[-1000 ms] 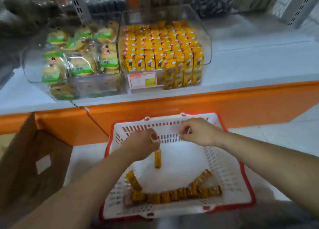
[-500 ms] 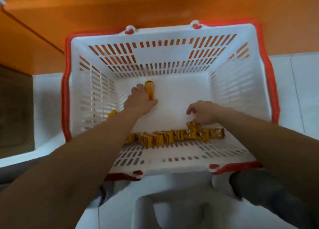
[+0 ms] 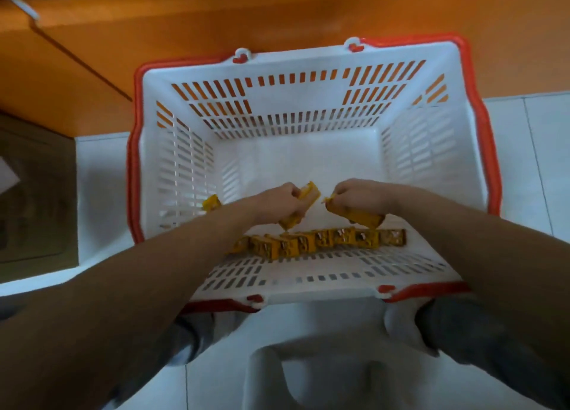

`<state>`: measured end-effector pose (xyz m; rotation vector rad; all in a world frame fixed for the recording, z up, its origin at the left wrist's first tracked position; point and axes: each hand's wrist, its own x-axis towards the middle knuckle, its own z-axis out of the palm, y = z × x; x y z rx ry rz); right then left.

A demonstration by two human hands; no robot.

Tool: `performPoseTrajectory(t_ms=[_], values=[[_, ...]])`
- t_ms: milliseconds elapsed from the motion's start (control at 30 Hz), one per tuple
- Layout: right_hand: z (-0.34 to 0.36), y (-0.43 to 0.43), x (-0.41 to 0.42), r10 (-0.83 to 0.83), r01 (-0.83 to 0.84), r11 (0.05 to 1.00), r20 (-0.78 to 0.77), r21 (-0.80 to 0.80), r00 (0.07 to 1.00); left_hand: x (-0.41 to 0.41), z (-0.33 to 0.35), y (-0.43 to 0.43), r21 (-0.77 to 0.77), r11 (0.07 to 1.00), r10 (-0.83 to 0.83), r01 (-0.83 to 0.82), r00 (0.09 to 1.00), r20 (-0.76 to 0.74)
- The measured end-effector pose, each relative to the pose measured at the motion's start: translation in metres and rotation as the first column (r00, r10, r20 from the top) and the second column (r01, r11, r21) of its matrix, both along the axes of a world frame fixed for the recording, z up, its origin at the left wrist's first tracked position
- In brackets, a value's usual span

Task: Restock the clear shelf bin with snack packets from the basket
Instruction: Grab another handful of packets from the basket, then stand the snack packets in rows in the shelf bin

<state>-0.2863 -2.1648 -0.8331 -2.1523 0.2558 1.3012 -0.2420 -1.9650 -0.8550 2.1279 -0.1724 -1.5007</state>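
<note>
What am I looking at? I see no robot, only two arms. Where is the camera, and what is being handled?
There is no machine: a person works with bare hands, and the one camera sits on their head, looking down. A white basket with a red rim stands on a pale floor, before an orange shelf front. A row of yellow snack packets lies along its near wall, a loose packet by its left wall. The left hand grips some packets; the right hand grips more packets. The shelf bin is out of view.

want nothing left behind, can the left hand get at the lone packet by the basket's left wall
Probably yes: the lone packet lies uncovered close by, though the left hand is full, gripping other packets.
</note>
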Motion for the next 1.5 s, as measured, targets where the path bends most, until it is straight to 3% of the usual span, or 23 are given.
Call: performPoseTrajectory(t_ms=[167, 333, 433, 500, 600, 700, 867, 933, 1033, 1167, 1300, 1500], values=[[-0.003, 0.008, -0.021, 0.294, -0.295, 0.953, -0.027, -0.063, 0.955, -0.029, -0.002, 0.008, 0.023, 0.968, -0.252, 0.252, 0.967, 0.033], [-0.005, 0.005, -0.023, 0.335, -0.33, 0.934, 0.02, -0.134, 0.942, -0.033, -0.008, 0.014, 0.05, 0.944, -0.331, 0.327, 0.937, 0.112], [-0.003, 0.003, -0.016, 0.252, -0.242, 0.961, 0.066, -0.132, 0.965, -0.022, -0.012, 0.013, 0.051, 0.963, -0.268, 0.263, 0.952, 0.151], [-0.004, -0.001, -0.012, 0.083, -0.074, 0.993, 0.101, -0.093, 0.991, -0.016, -0.016, 0.012, 0.049, 0.985, -0.171, 0.165, 0.97, 0.173], [-0.007, -0.006, -0.005, -0.203, 0.206, 0.978, 0.213, 0.008, 0.956, -0.009, -0.023, 0.016, 0.009, 0.988, 0.151, -0.153, 0.981, 0.124], [-0.013, -0.006, 0.006, -0.323, 0.326, 0.945, 0.27, 0.034, 0.907, -0.004, -0.029, 0.017, -0.017, 0.903, 0.429, -0.429, 0.902, 0.042], [-0.028, 0.0, 0.022, -0.537, 0.515, 0.844, 0.263, 0.154, 0.802, 0.008, -0.035, 0.011, -0.08, 0.754, 0.653, -0.652, 0.757, -0.013], [-0.032, 0.001, 0.024, -0.624, 0.588, 0.781, 0.302, 0.209, 0.721, 0.011, -0.036, 0.011, -0.094, 0.744, 0.664, -0.662, 0.748, -0.011], [-0.034, -0.002, 0.022, -0.66, 0.62, 0.749, 0.334, 0.232, 0.672, 0.01, -0.036, 0.014, -0.121, 0.853, 0.516, -0.509, 0.856, 0.035], [-0.037, -0.01, 0.016, -0.629, 0.604, 0.777, 0.286, 0.179, 0.723, 0.005, -0.038, 0.016, -0.111, 0.937, 0.346, -0.332, 0.926, 0.151], [-0.037, -0.013, 0.015, -0.568, 0.552, 0.823, 0.206, 0.134, 0.797, 0.0, -0.039, 0.003, 0.028, 0.984, 0.153, -0.174, 0.924, 0.349], [-0.034, -0.002, 0.015, -0.453, 0.434, 0.891, 0.208, 0.132, 0.867, 0.006, -0.038, -0.003, -0.006, 0.911, 0.403, -0.412, 0.888, 0.221]])
